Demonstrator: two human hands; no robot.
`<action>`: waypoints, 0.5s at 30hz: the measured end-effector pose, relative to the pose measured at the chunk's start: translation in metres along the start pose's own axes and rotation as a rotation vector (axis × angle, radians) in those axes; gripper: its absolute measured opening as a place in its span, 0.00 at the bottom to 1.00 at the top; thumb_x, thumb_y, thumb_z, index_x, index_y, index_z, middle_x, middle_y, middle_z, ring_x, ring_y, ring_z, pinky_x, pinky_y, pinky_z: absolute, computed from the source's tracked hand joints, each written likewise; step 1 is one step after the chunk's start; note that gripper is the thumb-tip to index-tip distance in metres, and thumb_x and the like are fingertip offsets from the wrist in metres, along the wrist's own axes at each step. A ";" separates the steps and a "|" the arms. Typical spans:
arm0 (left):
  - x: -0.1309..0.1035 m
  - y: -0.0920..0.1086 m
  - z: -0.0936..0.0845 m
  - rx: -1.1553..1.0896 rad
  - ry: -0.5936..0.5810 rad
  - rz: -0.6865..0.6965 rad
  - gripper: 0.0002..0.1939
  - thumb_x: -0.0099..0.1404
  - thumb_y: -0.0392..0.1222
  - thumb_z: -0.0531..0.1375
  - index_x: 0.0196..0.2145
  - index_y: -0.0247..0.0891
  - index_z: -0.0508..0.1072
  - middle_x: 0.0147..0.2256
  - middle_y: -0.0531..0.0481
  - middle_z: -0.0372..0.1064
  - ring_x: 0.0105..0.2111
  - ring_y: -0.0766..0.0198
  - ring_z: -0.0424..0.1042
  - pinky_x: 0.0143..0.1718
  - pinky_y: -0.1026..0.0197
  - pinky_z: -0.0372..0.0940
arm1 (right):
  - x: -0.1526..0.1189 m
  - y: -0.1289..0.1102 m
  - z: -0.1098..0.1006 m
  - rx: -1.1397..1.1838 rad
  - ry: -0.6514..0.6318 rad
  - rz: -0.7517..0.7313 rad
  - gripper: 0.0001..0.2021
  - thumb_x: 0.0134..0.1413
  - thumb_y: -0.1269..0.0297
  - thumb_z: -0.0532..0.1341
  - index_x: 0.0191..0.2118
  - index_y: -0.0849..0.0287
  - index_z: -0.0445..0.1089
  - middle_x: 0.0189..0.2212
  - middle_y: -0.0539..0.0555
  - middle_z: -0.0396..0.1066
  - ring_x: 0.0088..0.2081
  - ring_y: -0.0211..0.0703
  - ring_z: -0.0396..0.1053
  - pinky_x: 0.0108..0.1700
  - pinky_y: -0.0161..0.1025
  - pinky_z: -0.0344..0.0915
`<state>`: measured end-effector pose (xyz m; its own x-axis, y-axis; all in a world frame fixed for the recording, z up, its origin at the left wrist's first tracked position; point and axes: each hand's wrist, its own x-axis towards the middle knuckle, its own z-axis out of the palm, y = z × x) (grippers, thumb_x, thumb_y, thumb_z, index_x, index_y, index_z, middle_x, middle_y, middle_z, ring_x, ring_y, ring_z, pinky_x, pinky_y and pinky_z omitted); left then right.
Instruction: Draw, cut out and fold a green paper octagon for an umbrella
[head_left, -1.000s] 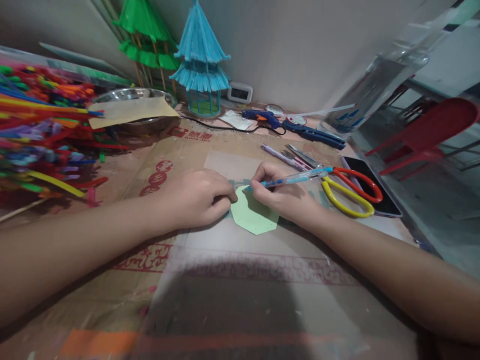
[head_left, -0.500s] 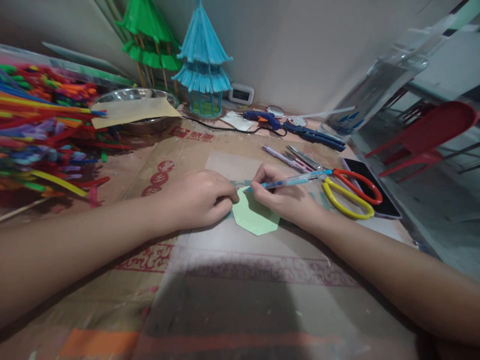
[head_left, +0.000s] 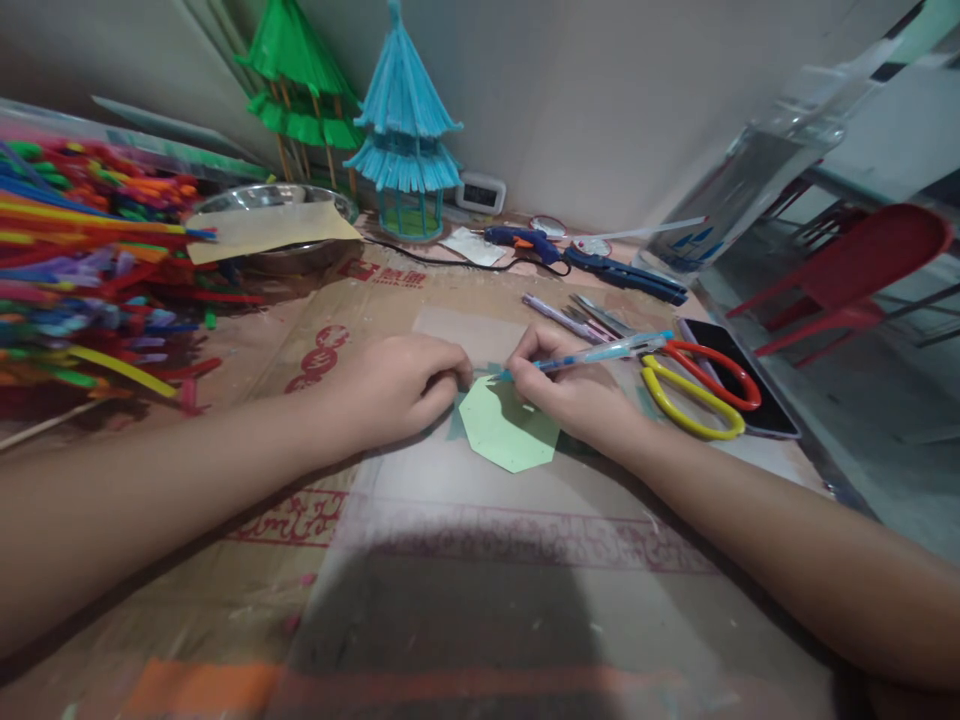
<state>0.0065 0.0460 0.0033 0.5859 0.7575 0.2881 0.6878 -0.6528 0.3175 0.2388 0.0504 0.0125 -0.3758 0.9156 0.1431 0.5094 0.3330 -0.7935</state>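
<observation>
A light green many-sided piece of paper (head_left: 510,430) lies flat on a translucent sheet over the cardboard. My right hand (head_left: 562,385) is closed around a light blue pen (head_left: 600,353), its tip down by the paper's upper edge. The hand covers the paper's upper right part. My left hand (head_left: 420,385) rests at the paper's upper left edge, with its fingers curled and thumb and forefinger close together. Whether anything is between those fingers is too small to tell.
Scissors (head_left: 694,400) with red and yellow handles lie beside a phone (head_left: 772,400) on the right. Behind are a glue gun (head_left: 517,238), a blue tower model (head_left: 409,120) and a metal bowl (head_left: 341,205). Colourful pipe cleaners (head_left: 97,250) crowd the left.
The pen in my right hand has tilted slightly, and its tip has shifted a little to the right. My left hand has drawn slightly left, uncovering a bit more of the paper's edge.
</observation>
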 end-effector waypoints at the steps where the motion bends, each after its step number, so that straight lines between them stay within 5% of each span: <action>1: 0.000 -0.001 0.000 -0.015 0.004 -0.011 0.15 0.67 0.38 0.53 0.38 0.41 0.81 0.36 0.50 0.82 0.36 0.58 0.78 0.37 0.59 0.66 | 0.000 0.000 0.000 0.004 0.007 0.003 0.07 0.58 0.61 0.60 0.31 0.54 0.63 0.23 0.46 0.68 0.26 0.39 0.65 0.30 0.37 0.60; 8: 0.003 -0.005 0.001 -0.116 0.047 0.064 0.13 0.66 0.36 0.54 0.38 0.39 0.79 0.35 0.49 0.79 0.36 0.60 0.76 0.41 0.59 0.67 | -0.004 0.000 0.000 0.086 0.019 -0.115 0.08 0.60 0.60 0.62 0.33 0.54 0.65 0.25 0.47 0.68 0.25 0.38 0.64 0.29 0.37 0.62; 15: -0.001 -0.001 -0.003 -0.126 0.127 0.092 0.14 0.77 0.46 0.54 0.48 0.38 0.76 0.39 0.46 0.78 0.39 0.56 0.76 0.43 0.56 0.68 | -0.006 0.003 -0.003 -0.050 0.203 -0.220 0.07 0.66 0.59 0.63 0.43 0.54 0.74 0.40 0.54 0.79 0.41 0.47 0.76 0.46 0.44 0.72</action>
<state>0.0043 0.0458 0.0050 0.5797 0.6922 0.4298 0.5700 -0.7215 0.3931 0.2452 0.0462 0.0113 -0.3213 0.8448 0.4279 0.4720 0.5345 -0.7010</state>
